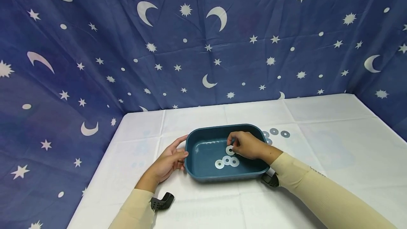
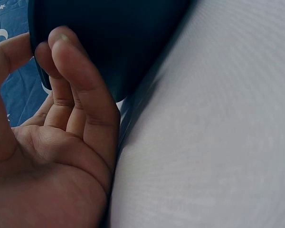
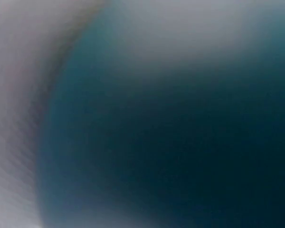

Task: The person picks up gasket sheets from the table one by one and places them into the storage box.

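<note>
A dark teal plastic tub [image 1: 205, 151] stands on the white table. At its left end, my left hand [image 1: 166, 163] rests its fingertips against the outside of the wall and rim; the left wrist view shows these fingers [image 2: 78, 71] loosely bent beside the tub [image 2: 118, 42]. My right hand [image 1: 248, 145] reaches inside over the right half and pinches a flat metal washer [image 1: 229, 147] between thumb and fingertips. Just in front of it, three more washers [image 1: 219, 164] lie on the tub floor. The right wrist view is a blur of teal wall [image 3: 76, 142], with no hand showing.
Several grey washers [image 1: 285, 134] lie on the white tablecloth [image 1: 334, 140] beyond the tub's right end, some partly hidden by its rim. A blue curtain [image 1: 178, 52] with moons and stars hangs behind and at both sides. Black devices [image 1: 163, 201] are strapped at both wrists.
</note>
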